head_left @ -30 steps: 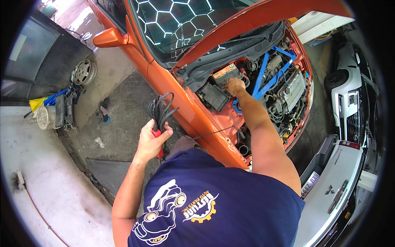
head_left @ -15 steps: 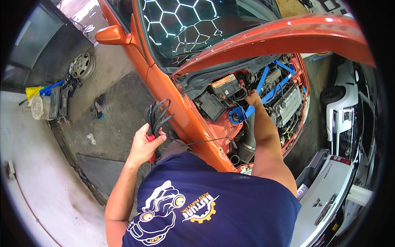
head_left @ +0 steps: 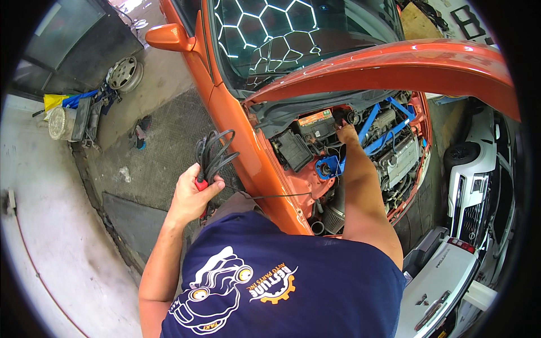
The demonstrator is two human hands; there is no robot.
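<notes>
My left hand (head_left: pixel 189 195) is closed around a red-handled tool (head_left: pixel 201 185) and the coiled black cable (head_left: pixel 214 156) that loops above it, beside the orange front fender (head_left: pixel 265 177). From there, a thin dark wire (head_left: pixel 282 196) runs across the fender into the engine bay. My right hand (head_left: pixel 347 135) reaches deep into the bay, next to the black battery (head_left: pixel 317 126) with its orange label. Its fingers are bent and partly hidden, so what they grip cannot be made out. Just nearer is a blue strut brace (head_left: pixel 329 167), partly behind my right forearm.
Over the bay stands the raised orange hood (head_left: pixel 383 73). A black box (head_left: pixel 293 150) sits left of the battery. Silver and white vehicles (head_left: pixel 470 180) are parked at the right. On the left floor are a wheel rim (head_left: pixel 125 73), a pale bucket (head_left: pixel 59 124) and a mat (head_left: pixel 135 225).
The view has shifted, so the car sits slightly lower and farther right. My right hand is closer to the far end of the battery. My left hand keeps its hold on the tool and cable.
</notes>
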